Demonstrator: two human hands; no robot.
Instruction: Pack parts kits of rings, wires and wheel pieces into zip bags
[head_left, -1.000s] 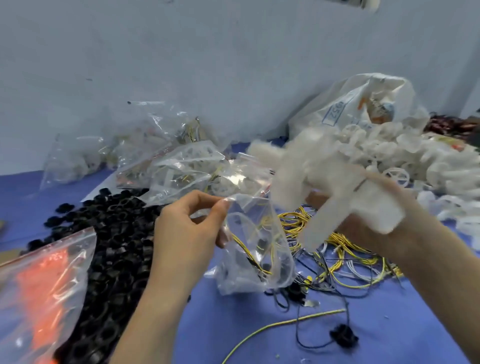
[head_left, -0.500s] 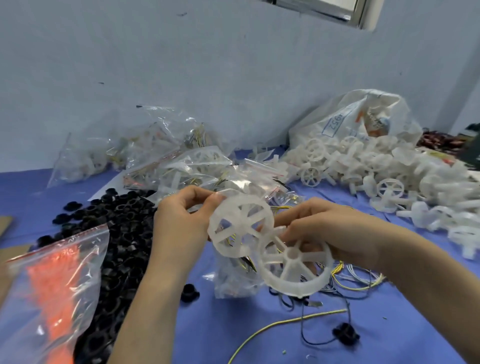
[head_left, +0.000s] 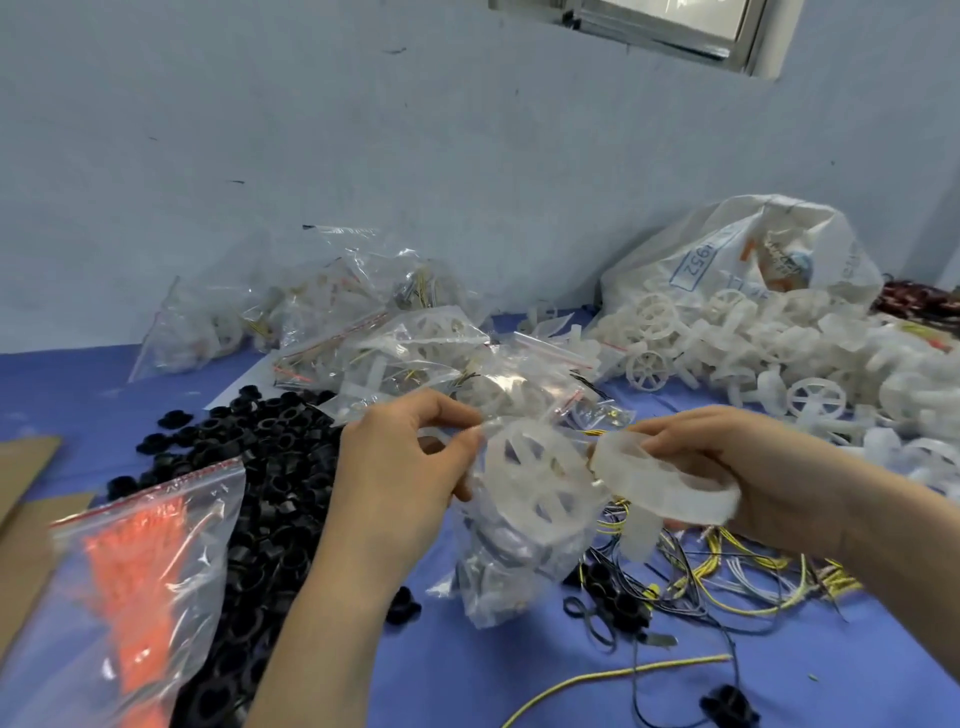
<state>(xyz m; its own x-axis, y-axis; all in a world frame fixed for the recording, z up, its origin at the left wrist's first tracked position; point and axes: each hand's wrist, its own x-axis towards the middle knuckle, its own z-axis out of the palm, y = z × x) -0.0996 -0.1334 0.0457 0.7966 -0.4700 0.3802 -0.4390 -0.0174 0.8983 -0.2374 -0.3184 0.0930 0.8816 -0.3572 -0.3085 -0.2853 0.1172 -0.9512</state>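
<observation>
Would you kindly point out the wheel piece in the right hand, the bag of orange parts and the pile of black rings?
wheel piece (head_left: 660, 483): head view, on its outer rim.
bag of orange parts (head_left: 140, 571): head view, on its clear front face, mid-bag.
pile of black rings (head_left: 280, 467): head view, on the middle of the heap.

zip bag (head_left: 511, 582) in left hand (head_left: 400, 467), wheel (head_left: 540, 483) inside; second wheel (head_left: 670, 486) in right hand (head_left: 769, 467)

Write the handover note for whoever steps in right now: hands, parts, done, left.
Left hand pinches the open zip bag by its mouth, above the table.
Right hand grips a wheel beside that mouth, not yet in.
Done: first wheel looks inside the bag.
Left: insert the wheel, zip shut, add to packed bags.
Stock: rings left, wires right, wheel pile far right.
</observation>
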